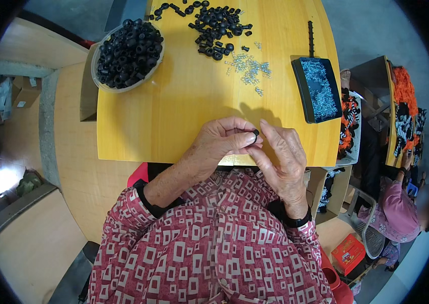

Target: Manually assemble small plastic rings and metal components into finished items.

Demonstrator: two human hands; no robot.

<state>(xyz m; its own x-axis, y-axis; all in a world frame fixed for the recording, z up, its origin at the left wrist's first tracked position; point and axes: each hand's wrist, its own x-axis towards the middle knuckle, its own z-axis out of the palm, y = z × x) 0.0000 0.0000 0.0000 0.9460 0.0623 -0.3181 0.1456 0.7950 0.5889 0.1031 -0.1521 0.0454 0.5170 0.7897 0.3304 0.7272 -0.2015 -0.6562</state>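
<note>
My left hand [224, 137] is closed, pinching a small black plastic cord-lock piece [256, 133] between thumb and fingertips above the table's near edge. Most of the piece is hidden by the fingers. Close beside it, my right hand [286, 158] has thumb and forefinger spread apart, with nothing visible between them. Farther back on the yellow table [179, 116] lie loose black plastic pieces [219, 25], some round and some tube-shaped. A scatter of small metal springs [250, 68] sits just in front of them.
At the table's left stands a round tub [98, 86] heaped with black pieces. On the right, a black dustpan-like tray [303, 101] holds many springs. Beyond the right edge are a bin [355, 147] of orange and black-and-white items, a cardboard box [318, 185] and a seated person [397, 213].
</note>
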